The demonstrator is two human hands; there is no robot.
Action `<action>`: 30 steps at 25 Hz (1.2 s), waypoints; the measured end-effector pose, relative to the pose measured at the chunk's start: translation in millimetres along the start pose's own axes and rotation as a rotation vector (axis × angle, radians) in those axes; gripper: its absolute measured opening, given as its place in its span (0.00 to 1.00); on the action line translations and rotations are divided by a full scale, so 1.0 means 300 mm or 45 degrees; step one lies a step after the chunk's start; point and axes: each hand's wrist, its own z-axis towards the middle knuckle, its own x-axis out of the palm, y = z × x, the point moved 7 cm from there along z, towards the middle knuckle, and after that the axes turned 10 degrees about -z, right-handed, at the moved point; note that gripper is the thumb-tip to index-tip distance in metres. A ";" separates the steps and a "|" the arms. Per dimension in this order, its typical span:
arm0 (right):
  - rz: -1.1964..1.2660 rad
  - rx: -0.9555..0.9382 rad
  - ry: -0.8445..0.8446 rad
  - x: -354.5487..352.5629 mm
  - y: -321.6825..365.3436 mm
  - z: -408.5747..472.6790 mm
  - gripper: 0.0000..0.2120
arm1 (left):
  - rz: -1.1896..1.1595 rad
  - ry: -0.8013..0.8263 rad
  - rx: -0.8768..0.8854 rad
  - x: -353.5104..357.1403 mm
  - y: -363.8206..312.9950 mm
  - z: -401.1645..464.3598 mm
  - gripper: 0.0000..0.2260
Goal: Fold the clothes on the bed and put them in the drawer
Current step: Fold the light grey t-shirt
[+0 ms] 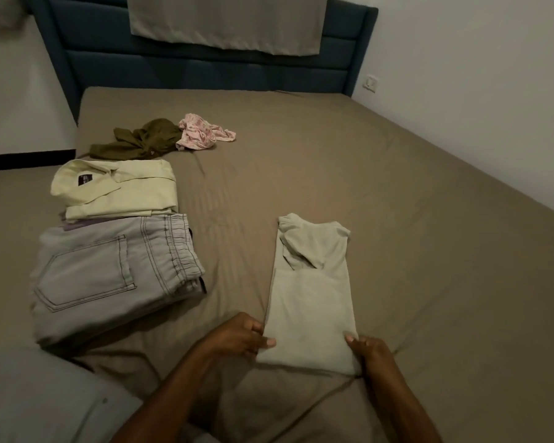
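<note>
A: What's lying in front of you?

B: You're facing one bed [349, 174] with a brown sheet. Five garments are lying on it: one folded pair of grey jeans [115, 276] at left, one folded pale yellow shirt [115, 190] just behind, one beige shirt [311, 292] folded into a strip near you, then one crumpled olive top [141, 139] touching one crumpled pink garment [202, 134].

A: And your hands?

B: Your left hand [240, 337] and right hand [371, 353] are each pinching a near corner of the beige shirt.
</note>
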 end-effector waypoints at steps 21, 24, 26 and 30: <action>-1.683 -0.575 -0.221 0.436 0.378 0.396 0.41 | 0.804 -0.831 0.743 -0.067 -0.055 -0.100 0.22; -1.639 -0.554 -0.143 0.439 0.371 0.421 0.41 | 0.821 -0.829 0.738 -0.086 -0.047 -0.066 0.20; -1.526 -0.610 -0.177 0.381 0.417 0.407 0.38 | 0.795 -0.845 0.788 -0.103 -0.056 -0.066 0.17; -1.625 -1.089 -0.236 0.406 0.481 0.364 0.30 | 0.748 -0.793 0.835 -0.105 -0.059 -0.061 0.22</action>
